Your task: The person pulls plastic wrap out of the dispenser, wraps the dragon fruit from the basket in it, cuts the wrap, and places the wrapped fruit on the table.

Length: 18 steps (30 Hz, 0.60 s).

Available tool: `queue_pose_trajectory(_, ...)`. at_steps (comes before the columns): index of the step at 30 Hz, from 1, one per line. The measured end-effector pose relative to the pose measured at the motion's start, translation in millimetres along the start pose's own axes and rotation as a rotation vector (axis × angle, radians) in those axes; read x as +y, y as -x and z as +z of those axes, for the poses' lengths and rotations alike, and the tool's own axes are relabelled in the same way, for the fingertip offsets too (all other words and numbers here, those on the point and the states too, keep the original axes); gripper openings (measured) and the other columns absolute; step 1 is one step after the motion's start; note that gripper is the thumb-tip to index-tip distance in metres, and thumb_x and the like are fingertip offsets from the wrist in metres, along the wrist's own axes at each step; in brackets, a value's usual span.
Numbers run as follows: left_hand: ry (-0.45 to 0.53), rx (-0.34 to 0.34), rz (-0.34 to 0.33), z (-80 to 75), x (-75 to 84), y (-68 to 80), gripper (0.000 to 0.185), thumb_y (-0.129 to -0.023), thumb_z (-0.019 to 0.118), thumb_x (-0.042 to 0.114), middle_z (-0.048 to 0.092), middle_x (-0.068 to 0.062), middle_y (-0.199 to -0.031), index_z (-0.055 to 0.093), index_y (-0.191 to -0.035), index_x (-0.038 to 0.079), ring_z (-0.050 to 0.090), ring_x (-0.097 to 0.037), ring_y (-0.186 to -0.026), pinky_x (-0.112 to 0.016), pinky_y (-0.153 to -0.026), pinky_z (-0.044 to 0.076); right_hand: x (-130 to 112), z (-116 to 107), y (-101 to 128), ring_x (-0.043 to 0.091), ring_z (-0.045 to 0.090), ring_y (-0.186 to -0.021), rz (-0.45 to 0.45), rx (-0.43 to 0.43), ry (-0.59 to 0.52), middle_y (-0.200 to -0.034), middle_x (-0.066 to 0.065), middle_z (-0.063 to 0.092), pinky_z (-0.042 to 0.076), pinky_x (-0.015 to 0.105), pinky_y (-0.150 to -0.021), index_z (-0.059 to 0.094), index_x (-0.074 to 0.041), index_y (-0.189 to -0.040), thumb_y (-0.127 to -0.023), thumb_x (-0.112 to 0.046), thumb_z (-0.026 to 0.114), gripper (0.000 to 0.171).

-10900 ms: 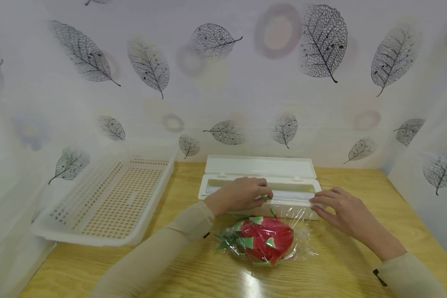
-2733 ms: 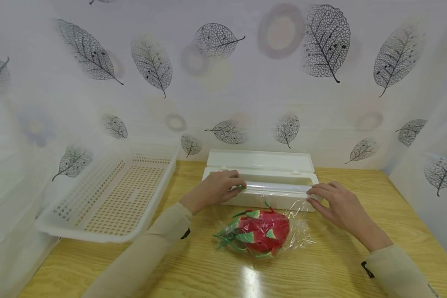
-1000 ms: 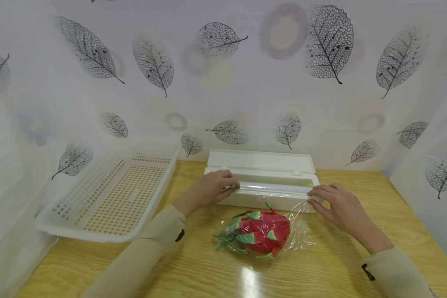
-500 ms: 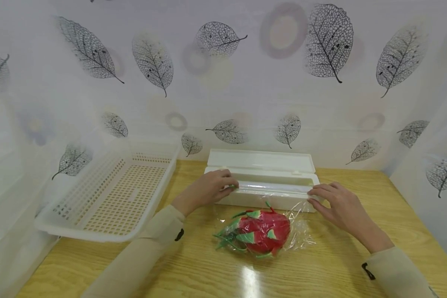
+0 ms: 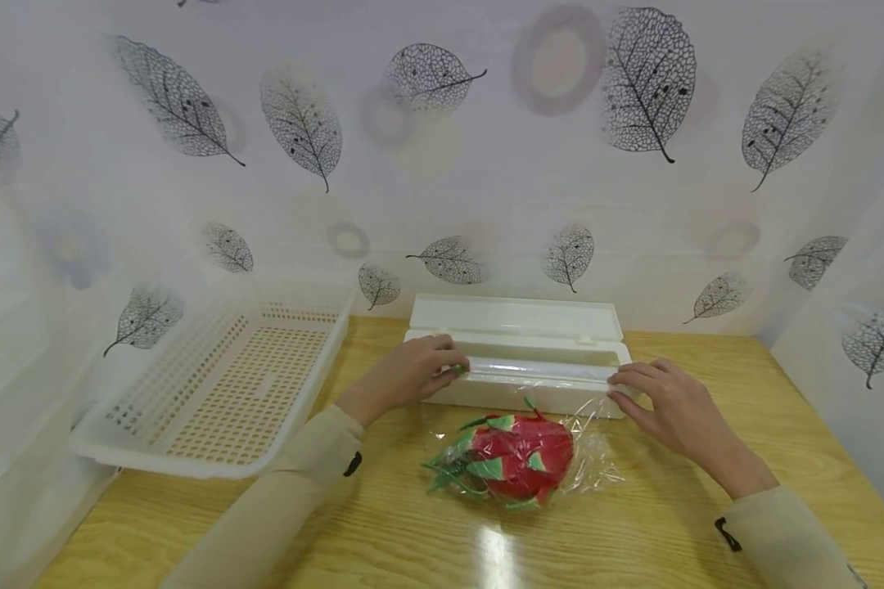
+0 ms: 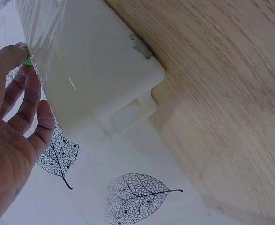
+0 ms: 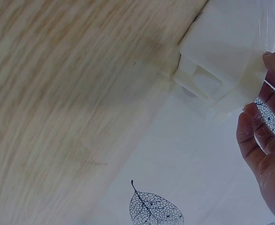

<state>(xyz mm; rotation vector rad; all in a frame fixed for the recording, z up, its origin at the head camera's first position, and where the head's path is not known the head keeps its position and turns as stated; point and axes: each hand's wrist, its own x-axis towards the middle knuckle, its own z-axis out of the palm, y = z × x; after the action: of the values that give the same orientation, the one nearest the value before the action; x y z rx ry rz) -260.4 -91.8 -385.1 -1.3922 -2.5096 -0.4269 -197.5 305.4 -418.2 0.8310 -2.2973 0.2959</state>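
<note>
Leaf-print wall (image 5: 442, 147) (wooden table (image 5: 707, 507))

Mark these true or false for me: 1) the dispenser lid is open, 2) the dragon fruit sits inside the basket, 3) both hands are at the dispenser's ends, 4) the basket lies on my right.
1) True: the cling film dispenser has its lid up at the back.
2) False: the dragon fruit lies on the table in front of the dispenser, under plastic film; nothing shows in the basket.
3) True: the left hand pinches the film at the left end, and the right hand is at the right end.
4) False: the basket is on the left.
</note>
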Motion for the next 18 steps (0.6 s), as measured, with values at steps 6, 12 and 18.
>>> queue_pose_trajectory(6, -0.001, 0.001, 0.003, -1.1, -0.2, 0.7, 0.013, -0.097, 0.071, 0.015, 0.069, 0.0, -0.099, 0.075, -0.109, 0.015, 0.061, -0.01, -0.08, -0.021, -0.071, 0.052, 0.0, 0.1, -0.4, 0.024, 0.068, -0.08, -0.001, 0.006, -0.005, -0.096, 0.007, 0.079, 0.058, 0.042, -0.061, 0.078, -0.012, -0.097, -0.105, -0.058, 0.038, 0.062)
queue_pose_trajectory(12, -0.012, -0.006, -0.003, -1.8, 0.1, 1.4, 0.013, -0.097, 0.07, 0.016, 0.069, 0.0, -0.099, 0.075, -0.109, 0.016, 0.061, -0.01, -0.079, -0.02, -0.07, 0.051, -0.1, 0.3, -0.2, 0.024, 0.068, -0.081, -0.001, 0.009, -0.006, -0.095, 0.007, 0.079, 0.058, 0.043, -0.063, 0.078, -0.011, -0.096, -0.105, -0.058, 0.037, 0.063)
queue_pose_trajectory(18, -0.019, -0.008, -0.011, -0.5, -0.5, 1.3, 0.014, -0.098, 0.07, 0.017, 0.068, 0.0, -0.099, 0.075, -0.11, 0.017, 0.06, -0.01, -0.078, -0.019, -0.068, 0.05, -0.4, 0.4, -0.5, 0.024, 0.068, -0.081, 0.0, 0.013, -0.011, -0.096, 0.007, 0.078, 0.058, 0.043, -0.064, 0.078, -0.011, -0.097, -0.105, -0.058, 0.037, 0.063)
